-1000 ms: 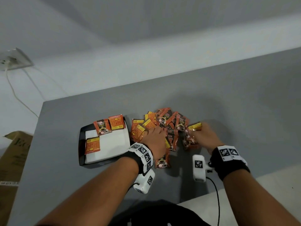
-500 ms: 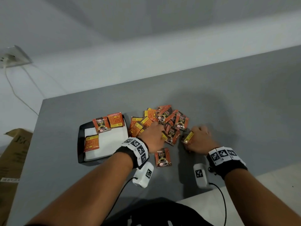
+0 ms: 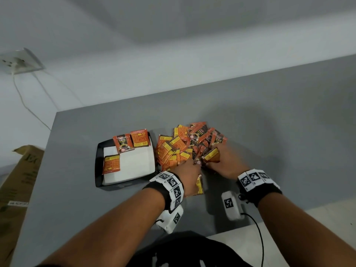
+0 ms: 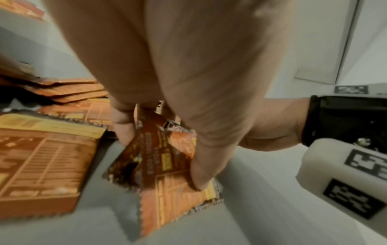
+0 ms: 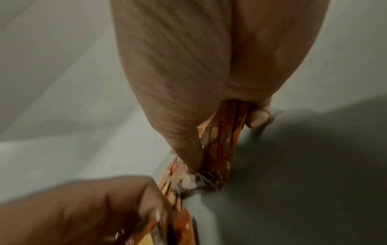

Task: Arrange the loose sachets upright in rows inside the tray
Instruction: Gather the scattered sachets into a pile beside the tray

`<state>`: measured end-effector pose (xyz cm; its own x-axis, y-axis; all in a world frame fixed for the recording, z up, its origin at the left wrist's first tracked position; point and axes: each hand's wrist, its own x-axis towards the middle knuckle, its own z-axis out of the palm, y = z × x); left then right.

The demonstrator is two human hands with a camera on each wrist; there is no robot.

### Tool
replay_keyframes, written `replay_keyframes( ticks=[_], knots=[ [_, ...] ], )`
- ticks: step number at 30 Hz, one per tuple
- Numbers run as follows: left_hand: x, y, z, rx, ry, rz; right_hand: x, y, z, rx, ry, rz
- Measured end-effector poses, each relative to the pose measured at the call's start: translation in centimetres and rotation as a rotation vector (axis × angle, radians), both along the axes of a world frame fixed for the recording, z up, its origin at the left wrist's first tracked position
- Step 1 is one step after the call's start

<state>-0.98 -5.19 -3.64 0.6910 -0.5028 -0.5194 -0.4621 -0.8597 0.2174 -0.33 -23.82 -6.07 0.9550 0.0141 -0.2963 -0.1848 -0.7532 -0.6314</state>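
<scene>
A grey table (image 3: 269,132) stands against a pale wall, with a wall socket (image 3: 21,61) and its cable at upper left and a cardboard box (image 3: 17,182) beside the table's left edge. From the head view, a black tray (image 3: 99,170) with a white liner lies left of centre; three sachets rest in it, two leaning at the far edge (image 3: 133,141) and one flat at the left (image 3: 111,164). Just right of the tray a loose pile of orange sachets (image 3: 181,147) spreads over the table. The left hand (image 3: 187,168) and the right hand (image 3: 227,162) meet at the near edge of the pile, both wrists wearing marker bands. The right hand's curled fingers hold a sachet (image 3: 211,158) tipped up on edge, and another sachet (image 3: 199,186) lies flat on the table just beside the left wrist.

In the left wrist view, the left hand (image 4: 178,82) pinches a dark-faced sachet (image 4: 150,159) between thumb and fingers (image 4: 123,129), its lower corner over another sachet lying on the table; more sachets lie flat to the left (image 4: 39,165).

In the right wrist view, which is blurred, the right hand (image 5: 209,66) clasps a sachet (image 5: 222,149) edge-on between thumb and fingertip (image 5: 258,120), its lower end touching the table. The left hand (image 5: 83,210) comes in at lower left, its fingers against further sachets.
</scene>
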Motion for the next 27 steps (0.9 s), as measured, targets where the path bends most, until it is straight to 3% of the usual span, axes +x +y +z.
replay_keyframes(
  ticks=[2, 6, 9, 13, 18, 21, 27],
  knots=[
    [-0.2, 0.2, 0.0, -0.05, 0.003, 0.022, -0.1, 0.8, -0.2, -0.114, -0.022, 0.012],
    [-0.8, 0.4, -0.2, -0.144, -0.004, 0.061, -0.2, 1.5, -0.2, -0.11, -0.033, -0.038],
    [-0.8, 0.8, -0.1, -0.186, -0.008, 0.069, 0.0, 1.0, 1.0, 0.089, -0.086, -0.026],
    [0.3, 1.3, 0.8, -0.239, 0.007, 0.116, 0.9, -0.2, 2.0, 0.279, -0.023, -0.04],
    [2.4, 1.3, 1.3, -0.063, -0.091, 0.088, 1.8, 0.9, 0.6, 0.026, 0.021, 0.04],
    [2.9, 1.0, 0.8, 0.022, -0.14, 0.057, 1.7, 1.5, -0.4, -0.107, 0.05, -0.044],
    [3.8, 0.9, -0.3, 0.072, -0.212, -0.02, 1.5, 1.0, -1.4, -0.041, -0.049, -0.088]
  ],
)
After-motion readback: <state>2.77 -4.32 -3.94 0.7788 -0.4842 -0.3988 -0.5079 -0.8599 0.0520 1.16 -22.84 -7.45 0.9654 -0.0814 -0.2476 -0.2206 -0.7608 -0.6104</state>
